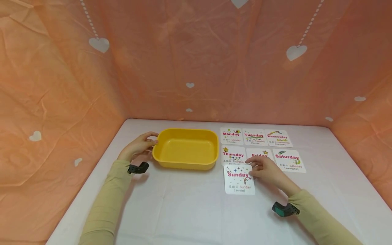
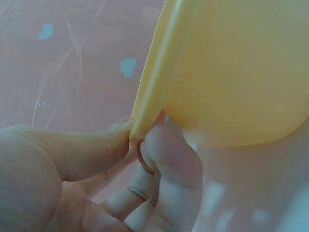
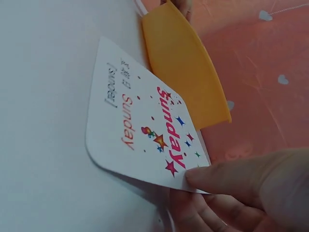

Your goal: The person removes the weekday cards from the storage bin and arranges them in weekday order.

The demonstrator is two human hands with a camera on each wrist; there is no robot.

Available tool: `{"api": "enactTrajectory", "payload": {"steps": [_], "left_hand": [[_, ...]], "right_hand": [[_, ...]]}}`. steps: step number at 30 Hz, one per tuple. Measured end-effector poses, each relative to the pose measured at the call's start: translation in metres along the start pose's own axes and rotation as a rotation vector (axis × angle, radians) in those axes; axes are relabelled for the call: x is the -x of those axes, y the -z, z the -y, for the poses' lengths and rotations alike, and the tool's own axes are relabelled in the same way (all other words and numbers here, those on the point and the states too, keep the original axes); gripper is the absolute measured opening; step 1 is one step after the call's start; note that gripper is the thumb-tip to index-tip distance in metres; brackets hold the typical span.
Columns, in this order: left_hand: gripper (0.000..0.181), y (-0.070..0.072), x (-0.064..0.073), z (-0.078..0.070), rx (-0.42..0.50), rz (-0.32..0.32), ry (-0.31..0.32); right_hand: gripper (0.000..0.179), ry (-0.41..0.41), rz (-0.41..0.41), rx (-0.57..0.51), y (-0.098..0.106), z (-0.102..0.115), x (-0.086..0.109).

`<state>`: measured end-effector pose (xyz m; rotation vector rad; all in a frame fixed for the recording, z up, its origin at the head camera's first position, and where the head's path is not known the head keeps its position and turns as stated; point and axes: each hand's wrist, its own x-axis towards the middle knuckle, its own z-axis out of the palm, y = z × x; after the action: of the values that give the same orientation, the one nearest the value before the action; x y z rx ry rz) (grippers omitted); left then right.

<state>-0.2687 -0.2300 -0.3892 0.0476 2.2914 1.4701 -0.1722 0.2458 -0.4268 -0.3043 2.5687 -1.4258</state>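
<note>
My left hand [image 1: 139, 145] pinches the left end of a yellow plastic basin [image 1: 186, 165] by its rim, thumb on one side and fingers on the other in the left wrist view. Between the thumb and fingers of my right hand [image 1: 265, 170] is the right edge of a square white card [image 1: 239, 185] printed "Sunday". In the right wrist view this Sunday card [image 3: 113, 130] is tilted, with a shadow beneath its near edge. It overlaps the bottom of the Thursday card [image 1: 233, 155] in the head view. My right fingers partly cover the Friday card [image 1: 258, 152].
Monday [image 1: 231, 136], Tuesday [image 1: 253, 137] and Wednesday [image 1: 278, 139] cards lie in a row right of the basin. The Saturday card [image 1: 289, 161] lies below Wednesday. A white cloth [image 1: 183, 207] covers the table, and an orange curtain [image 1: 190, 61] with hearts surrounds it.
</note>
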Motion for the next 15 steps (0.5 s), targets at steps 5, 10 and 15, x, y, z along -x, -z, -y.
{"api": "enactTrajectory", "payload": {"steps": [5, 10, 15], "left_hand": [[0.041, 0.0, -0.0004, 0.0018, 0.016, 0.007, -0.008], [0.04, -0.0001, -0.0005, 0.0022, 0.025, 0.004, -0.008], [0.041, 0.0005, 0.0004, 0.0021, 0.029, 0.018, -0.019]], "right_hand": [[0.03, 0.018, -0.045, 0.106, -0.0054, -0.0041, -0.0002], [0.029, 0.04, -0.068, 0.136, -0.0081, -0.0055, -0.0002], [0.029, 0.017, -0.086, 0.157, -0.0093, -0.0044, -0.0005]]}}
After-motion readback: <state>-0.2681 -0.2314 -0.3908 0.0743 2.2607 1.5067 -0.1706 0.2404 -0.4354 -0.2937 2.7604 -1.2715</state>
